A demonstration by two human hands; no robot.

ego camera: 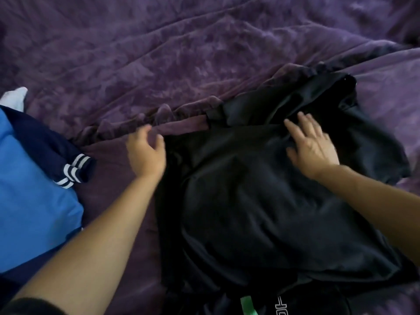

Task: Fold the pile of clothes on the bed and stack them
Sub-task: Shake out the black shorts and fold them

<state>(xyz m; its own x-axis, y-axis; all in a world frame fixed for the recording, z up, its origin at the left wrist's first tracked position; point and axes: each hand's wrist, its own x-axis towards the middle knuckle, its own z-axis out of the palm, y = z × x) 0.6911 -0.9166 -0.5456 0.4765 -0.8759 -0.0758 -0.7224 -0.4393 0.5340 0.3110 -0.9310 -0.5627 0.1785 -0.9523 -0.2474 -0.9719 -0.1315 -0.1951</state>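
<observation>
- Purple bedspread (159, 53): fills most of my head view, rumpled. A bunched ridge of it runs left to right just beyond the far edge of the work area; a smoother purple strip lies on my side of the ridge.
- Black garment (250, 201): the piece being worked. It is spread across the right centre of the bed with its far end creased and partly doubled over. The far edge touches the bunched ridge on the right.
- Blue garment (29, 189): lies at the left edge, apart from the black garment, with bare purple cloth between them.
- Navy garment (45, 142): lies on the blue one, with white-striped cuffs at its right end, near my left forearm.
- Right hand (311, 146): laid flat, fingers spread, pressing on the upper right part of the black garment. It holds nothing.
- Left hand (145, 153): at the far left corner of the black garment, fingers loosely curled and motion-blurred. I cannot tell whether it has hold of the edge.
- Dark cloth with white lettering (280, 308): at the bottom edge, under the black garment's near hem and partly hidden by it.
- White cloth (13, 97): small, at the far left beyond the navy garment; I cannot tell its type.
- Green strip (247, 303): just beside the lettering.
</observation>
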